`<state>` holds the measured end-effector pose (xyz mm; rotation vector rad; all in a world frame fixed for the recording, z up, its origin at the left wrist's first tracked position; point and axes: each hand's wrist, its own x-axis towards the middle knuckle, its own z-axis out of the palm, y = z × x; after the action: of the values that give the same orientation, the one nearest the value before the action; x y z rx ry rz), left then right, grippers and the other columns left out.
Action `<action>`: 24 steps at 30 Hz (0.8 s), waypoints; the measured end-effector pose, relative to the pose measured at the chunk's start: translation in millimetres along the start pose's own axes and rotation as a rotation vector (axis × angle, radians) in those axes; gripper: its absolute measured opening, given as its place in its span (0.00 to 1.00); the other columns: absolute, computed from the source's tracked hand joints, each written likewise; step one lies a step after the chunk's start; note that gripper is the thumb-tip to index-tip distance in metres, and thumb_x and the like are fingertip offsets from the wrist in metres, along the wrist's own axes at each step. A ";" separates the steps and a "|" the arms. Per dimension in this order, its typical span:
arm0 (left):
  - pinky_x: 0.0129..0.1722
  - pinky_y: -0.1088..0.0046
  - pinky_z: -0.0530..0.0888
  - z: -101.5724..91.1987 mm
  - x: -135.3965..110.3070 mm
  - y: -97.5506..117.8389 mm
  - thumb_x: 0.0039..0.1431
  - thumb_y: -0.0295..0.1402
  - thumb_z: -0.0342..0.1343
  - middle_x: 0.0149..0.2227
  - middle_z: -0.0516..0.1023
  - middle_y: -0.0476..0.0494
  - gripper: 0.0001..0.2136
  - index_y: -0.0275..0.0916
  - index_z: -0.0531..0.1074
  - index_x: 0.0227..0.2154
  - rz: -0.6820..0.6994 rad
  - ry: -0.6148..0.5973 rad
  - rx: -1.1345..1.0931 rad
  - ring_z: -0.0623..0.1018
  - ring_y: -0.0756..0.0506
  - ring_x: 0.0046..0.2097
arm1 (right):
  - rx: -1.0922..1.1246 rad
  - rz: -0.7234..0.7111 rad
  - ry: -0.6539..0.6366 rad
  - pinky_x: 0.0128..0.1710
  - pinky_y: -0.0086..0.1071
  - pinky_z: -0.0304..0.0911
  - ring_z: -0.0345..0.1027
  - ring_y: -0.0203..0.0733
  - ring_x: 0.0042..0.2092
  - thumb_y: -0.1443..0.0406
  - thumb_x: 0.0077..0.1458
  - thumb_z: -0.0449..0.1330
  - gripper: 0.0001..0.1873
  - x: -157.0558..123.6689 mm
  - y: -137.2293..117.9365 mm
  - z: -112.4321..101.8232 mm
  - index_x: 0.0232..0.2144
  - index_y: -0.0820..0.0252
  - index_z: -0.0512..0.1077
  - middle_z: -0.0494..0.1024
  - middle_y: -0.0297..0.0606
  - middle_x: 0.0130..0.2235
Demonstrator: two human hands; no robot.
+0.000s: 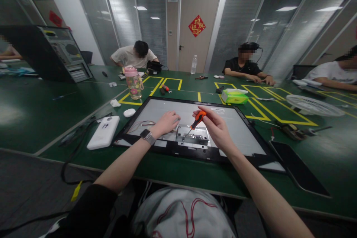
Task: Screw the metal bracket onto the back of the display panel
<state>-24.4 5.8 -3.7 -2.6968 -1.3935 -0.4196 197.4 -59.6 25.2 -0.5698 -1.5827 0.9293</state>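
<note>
A flat monitor panel point(240, 134) with a black frame lies face down on the green table in front of me. A metal bracket point(195, 135) sits at its middle. My right hand point(216, 128) is closed on a screwdriver point(196, 121) with an orange and black handle, its tip down on the bracket. My left hand point(166, 122), with a watch on the wrist, rests on the panel beside the bracket, fingers curled loosely on the surface. Thin wires point(142, 123) run across the panel to its left.
A white power bank point(103, 132) and black cable lie left of the panel. A pink bottle point(134, 81), a green tissue pack point(234, 96), a white fan guard point(314, 105) and a computer case point(60, 54) stand further off. Three people sit at the far side.
</note>
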 end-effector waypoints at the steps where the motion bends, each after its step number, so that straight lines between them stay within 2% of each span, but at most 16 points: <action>1: 0.49 0.65 0.69 -0.2 -0.1 0.2 0.64 0.31 0.48 0.44 0.72 0.39 0.13 0.37 0.73 0.47 -0.002 -0.001 -0.002 0.71 0.42 0.46 | 0.006 0.002 -0.011 0.56 0.47 0.64 0.71 0.44 0.52 0.60 0.62 0.55 0.17 0.0 -0.1 0.1 0.53 0.49 0.69 0.77 0.40 0.49; 4: 0.48 0.66 0.69 0.1 -0.3 0.1 0.64 0.31 0.48 0.44 0.72 0.39 0.13 0.38 0.73 0.47 -0.001 0.006 -0.001 0.71 0.43 0.46 | 0.004 0.021 -0.016 0.54 0.46 0.66 0.71 0.44 0.52 0.59 0.60 0.57 0.17 -0.1 -0.7 0.5 0.52 0.49 0.70 0.78 0.40 0.48; 9: 0.48 0.66 0.69 1.0 -0.3 -1.0 0.64 0.32 0.48 0.44 0.72 0.39 0.13 0.38 0.73 0.47 -0.001 0.009 0.004 0.71 0.42 0.46 | -0.010 0.057 0.056 0.49 0.39 0.68 0.73 0.41 0.45 0.59 0.55 0.62 0.15 0.0 -0.5 -0.6 0.46 0.50 0.75 0.78 0.37 0.43; 19: 0.48 0.66 0.69 1.4 0.4 -0.7 0.64 0.31 0.48 0.43 0.72 0.39 0.12 0.37 0.73 0.46 0.004 0.007 0.003 0.71 0.42 0.46 | 0.092 0.068 0.012 0.56 0.45 0.62 0.71 0.44 0.50 0.60 0.59 0.58 0.17 -0.3 -4.3 0.8 0.51 0.49 0.72 0.79 0.38 0.46; 24: 0.48 0.65 0.69 3.2 0.0 -2.1 0.64 0.31 0.48 0.43 0.71 0.39 0.12 0.37 0.73 0.46 0.008 0.013 -0.008 0.71 0.42 0.46 | 0.089 0.082 0.058 0.53 0.43 0.64 0.72 0.44 0.48 0.60 0.57 0.61 0.15 -0.5 -1.1 -0.1 0.47 0.48 0.75 0.79 0.37 0.45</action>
<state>-25.4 7.6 -6.9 -2.6997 -1.3802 -0.4425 197.7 -60.6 25.7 -0.5972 -1.4672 1.0310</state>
